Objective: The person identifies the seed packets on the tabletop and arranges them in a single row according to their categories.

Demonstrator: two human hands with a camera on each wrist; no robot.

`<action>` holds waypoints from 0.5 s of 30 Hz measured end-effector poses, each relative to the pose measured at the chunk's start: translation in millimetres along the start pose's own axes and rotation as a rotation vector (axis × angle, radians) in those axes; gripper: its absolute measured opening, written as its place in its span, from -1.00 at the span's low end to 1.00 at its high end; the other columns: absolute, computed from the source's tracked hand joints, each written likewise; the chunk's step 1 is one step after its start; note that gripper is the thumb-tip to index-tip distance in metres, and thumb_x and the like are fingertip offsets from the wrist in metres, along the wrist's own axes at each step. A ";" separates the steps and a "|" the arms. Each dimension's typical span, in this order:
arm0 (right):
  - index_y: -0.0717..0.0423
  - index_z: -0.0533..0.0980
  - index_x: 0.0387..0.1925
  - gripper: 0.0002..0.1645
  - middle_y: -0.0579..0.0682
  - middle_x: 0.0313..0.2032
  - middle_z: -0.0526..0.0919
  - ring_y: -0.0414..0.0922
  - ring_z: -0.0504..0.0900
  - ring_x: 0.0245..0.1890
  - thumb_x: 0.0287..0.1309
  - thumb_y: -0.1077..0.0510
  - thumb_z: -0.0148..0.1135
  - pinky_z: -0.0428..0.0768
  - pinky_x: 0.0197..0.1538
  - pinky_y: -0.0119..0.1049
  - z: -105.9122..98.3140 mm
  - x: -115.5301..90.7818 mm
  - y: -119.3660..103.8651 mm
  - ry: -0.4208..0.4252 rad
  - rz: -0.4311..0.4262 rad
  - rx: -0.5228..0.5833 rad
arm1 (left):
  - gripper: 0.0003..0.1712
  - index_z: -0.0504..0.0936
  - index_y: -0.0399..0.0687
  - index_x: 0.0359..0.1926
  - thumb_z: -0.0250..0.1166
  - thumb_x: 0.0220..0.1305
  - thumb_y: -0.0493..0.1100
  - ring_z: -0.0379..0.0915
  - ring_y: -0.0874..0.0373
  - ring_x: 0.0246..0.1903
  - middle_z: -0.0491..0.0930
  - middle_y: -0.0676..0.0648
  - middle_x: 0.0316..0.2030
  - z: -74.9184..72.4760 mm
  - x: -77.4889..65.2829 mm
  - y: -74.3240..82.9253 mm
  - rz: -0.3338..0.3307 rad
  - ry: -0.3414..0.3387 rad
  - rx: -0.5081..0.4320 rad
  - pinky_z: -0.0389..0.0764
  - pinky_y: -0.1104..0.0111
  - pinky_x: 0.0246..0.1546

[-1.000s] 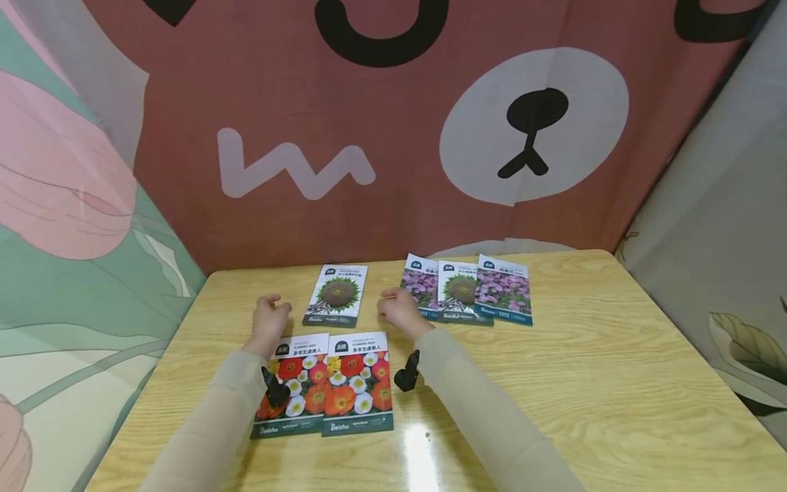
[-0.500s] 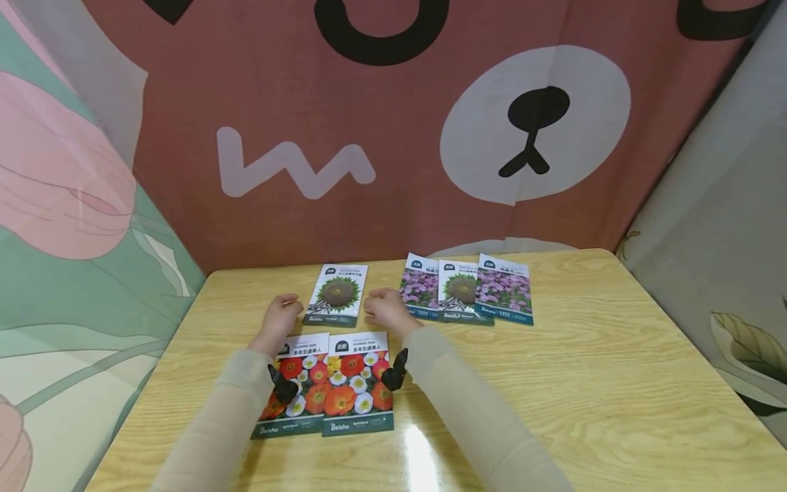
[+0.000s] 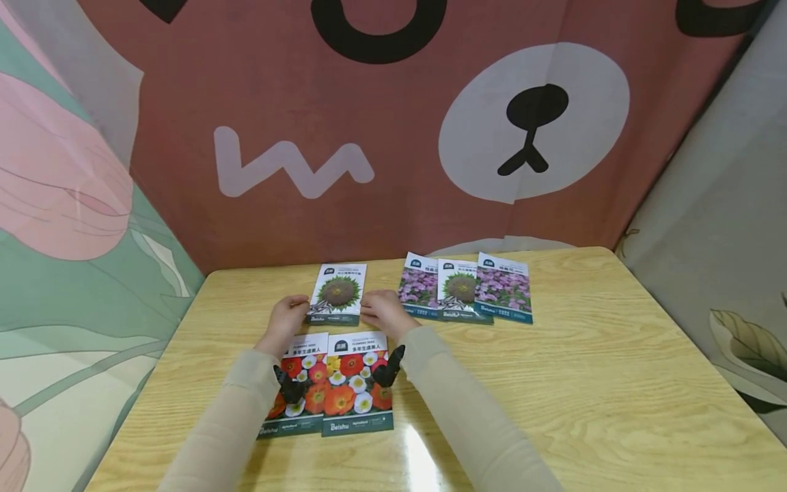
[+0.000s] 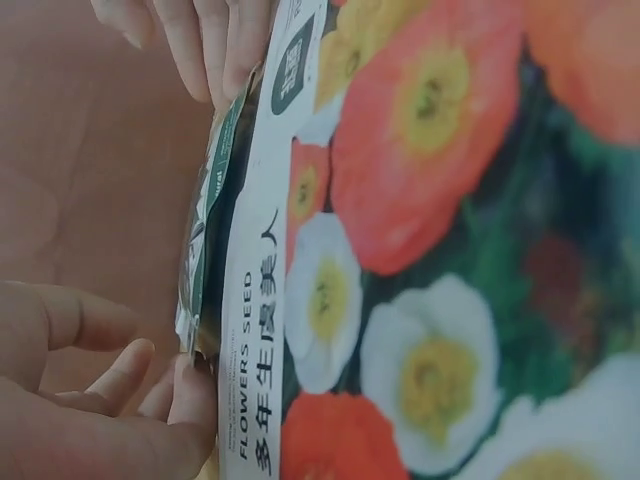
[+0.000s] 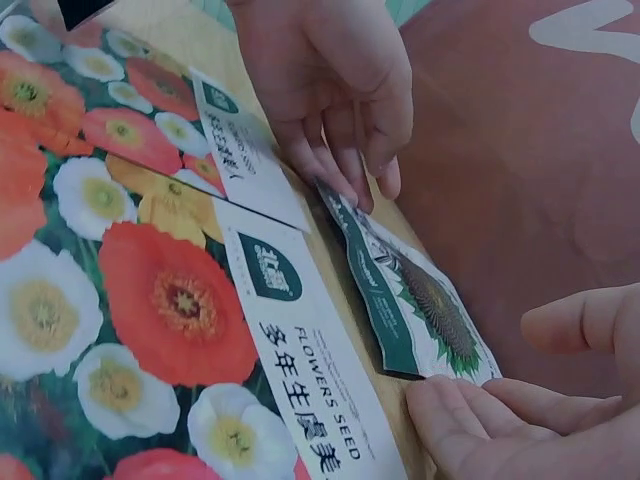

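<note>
A sunflower seed packet [image 3: 337, 292] lies near the back of the table, between my two hands. My left hand [image 3: 286, 321] touches its left edge near the lower corner. At its right edge is my right hand [image 3: 389, 313], fingertips against the side. In the right wrist view, the right thumb [image 5: 575, 322] stands apart from the packet [image 5: 425, 300] while the fingertips meet its corner. The left fingers [image 4: 190, 400] reach the opposite corner in the left wrist view. Two poppy seed packets [image 3: 358, 383] [image 3: 313, 393] lie below, partly under my forearms.
Right of my right hand, two purple-flower packets [image 3: 504, 287] [image 3: 418, 283] and another sunflower packet [image 3: 456, 290] overlap in a row. They lie on a wooden table [image 3: 584, 383]. A red curtain with a bear face [image 3: 406, 225] hangs behind its back edge.
Both hands have moved inward to the sides of the single sunflower packet, the right hand leftward and the left hand rightward. That packet has shifted very slightly; the others lie as before.
</note>
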State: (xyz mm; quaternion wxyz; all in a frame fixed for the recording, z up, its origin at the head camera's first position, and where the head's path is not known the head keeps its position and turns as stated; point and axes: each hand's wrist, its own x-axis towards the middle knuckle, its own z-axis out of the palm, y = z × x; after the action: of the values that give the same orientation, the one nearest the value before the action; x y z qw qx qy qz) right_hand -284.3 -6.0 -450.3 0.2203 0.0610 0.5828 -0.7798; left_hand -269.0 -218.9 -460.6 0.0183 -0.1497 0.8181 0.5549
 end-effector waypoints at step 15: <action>0.19 0.33 -0.29 -0.91 0.33 0.29 0.33 0.17 0.39 0.32 0.35 0.33 0.07 0.52 0.28 -0.06 -2.5 1.9 2.6 0.011 0.032 0.051 | -0.49 0.34 -0.41 0.37 0.04 0.42 -0.44 0.44 0.01 0.14 0.44 -0.37 0.30 -2.0 3.9 -4.1 -0.035 0.010 -0.147 0.48 0.56 -0.26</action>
State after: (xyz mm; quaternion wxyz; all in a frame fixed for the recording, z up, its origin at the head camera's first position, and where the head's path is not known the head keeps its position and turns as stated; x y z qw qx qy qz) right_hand -285.3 -4.8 -454.0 0.2279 0.0802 0.5628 -0.7905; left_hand -271.3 -223.0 -464.3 0.0130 -0.1678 0.7726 0.6122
